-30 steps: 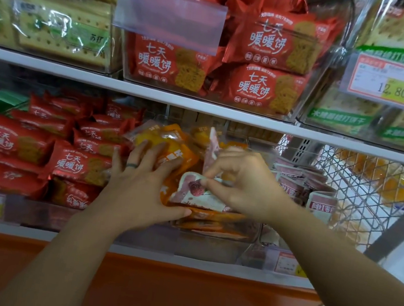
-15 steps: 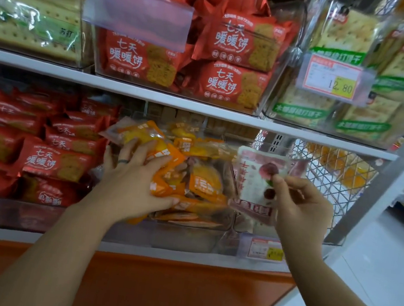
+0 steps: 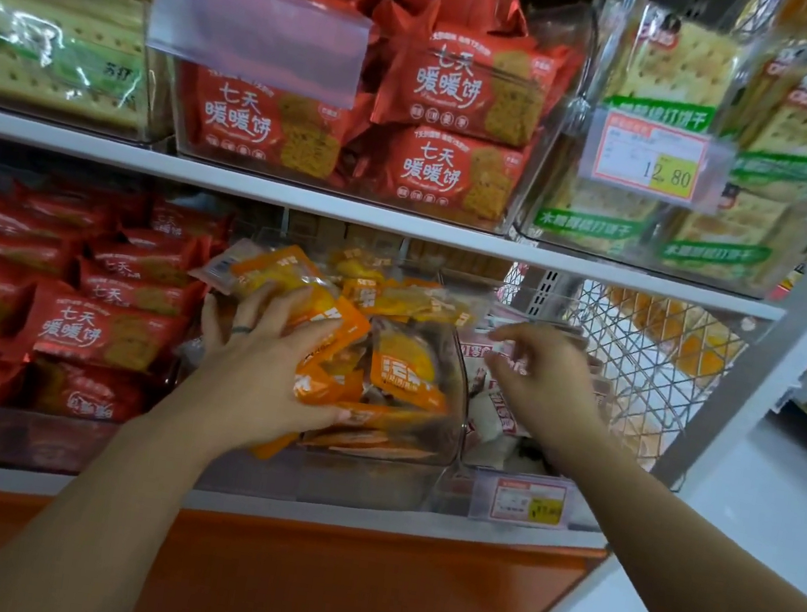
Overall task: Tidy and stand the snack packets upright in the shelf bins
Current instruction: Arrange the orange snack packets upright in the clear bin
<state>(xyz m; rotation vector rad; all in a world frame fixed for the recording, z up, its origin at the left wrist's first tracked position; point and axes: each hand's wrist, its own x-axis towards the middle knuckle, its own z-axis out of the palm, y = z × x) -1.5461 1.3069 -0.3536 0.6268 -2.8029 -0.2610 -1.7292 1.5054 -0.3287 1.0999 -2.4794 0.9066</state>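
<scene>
Orange snack packets (image 3: 404,363) fill a clear bin (image 3: 366,482) in the middle of the lower shelf. My left hand (image 3: 258,363) grips a bunch of these orange packets at the bin's left side, thumb under them and fingers spread over the top. White and pink packets (image 3: 500,413) lie in the clear bin to the right. My right hand (image 3: 541,382) hovers over that right bin with fingers loosely curled and nothing in them. Part of the white and pink packets is hidden behind this hand.
Red biscuit packets (image 3: 97,330) fill the bin on the left. The upper shelf (image 3: 352,210) carries bins of red packets (image 3: 452,89) and cracker packs (image 3: 671,84), with a price tag (image 3: 653,156). A wire basket (image 3: 644,350) stands at the right end. White floor lies at the right.
My right hand carried a white and pink packet from the orange bin to the right bin and let it go. My left hand stayed on the orange packets.
</scene>
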